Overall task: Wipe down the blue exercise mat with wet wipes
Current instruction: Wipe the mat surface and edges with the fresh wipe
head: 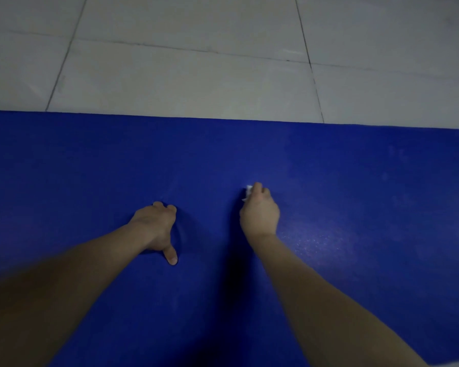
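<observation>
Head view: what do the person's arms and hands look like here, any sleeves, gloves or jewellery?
The left forearm and right forearm are bare to the frame edge; no sleeve shows. The left hand and right hand are ungloved, with no watch, bracelet or ring visible, though the dim light could hide small details.

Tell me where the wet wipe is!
Head view: the wet wipe peeks from the right hand on the blue exercise mat, right of the left hand.
</observation>
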